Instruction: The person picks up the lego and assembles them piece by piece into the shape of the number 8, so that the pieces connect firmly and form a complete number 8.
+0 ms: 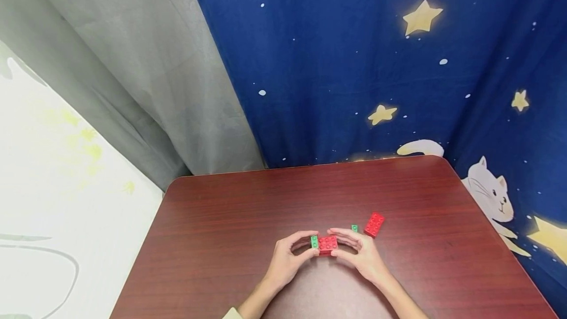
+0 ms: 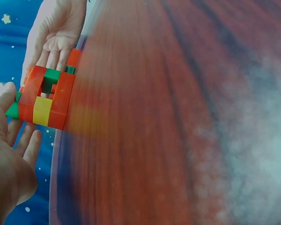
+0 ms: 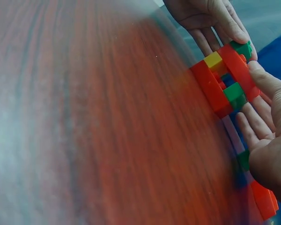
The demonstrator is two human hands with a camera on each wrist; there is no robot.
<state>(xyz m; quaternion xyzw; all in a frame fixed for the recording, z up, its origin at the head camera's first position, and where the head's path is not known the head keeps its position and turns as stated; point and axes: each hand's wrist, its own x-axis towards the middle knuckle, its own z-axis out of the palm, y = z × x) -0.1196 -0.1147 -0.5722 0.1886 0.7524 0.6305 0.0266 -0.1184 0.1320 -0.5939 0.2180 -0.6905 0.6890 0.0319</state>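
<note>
A small stack of toy building bricks stands on the table between both hands. Its upper red brick (image 1: 328, 243) carries a green brick (image 1: 314, 241) at the left end. Beneath, a yellow brick (image 2: 42, 110) and another green brick (image 3: 234, 95) separate it from a lower red brick (image 3: 210, 89), leaving a gap in the middle. My left hand (image 1: 285, 260) pinches the top green brick between thumb and fingers. On the other side, my right hand (image 1: 365, 258) holds the upper red brick's right end, thumb at its near side and fingertips at its far side.
Just beyond the right hand lie a loose green brick (image 1: 354, 228) and a loose red brick (image 1: 374, 224). The brown wooden table (image 1: 221, 220) has its far edge against a blue starry curtain (image 1: 319, 87) and a grey curtain (image 1: 199, 112).
</note>
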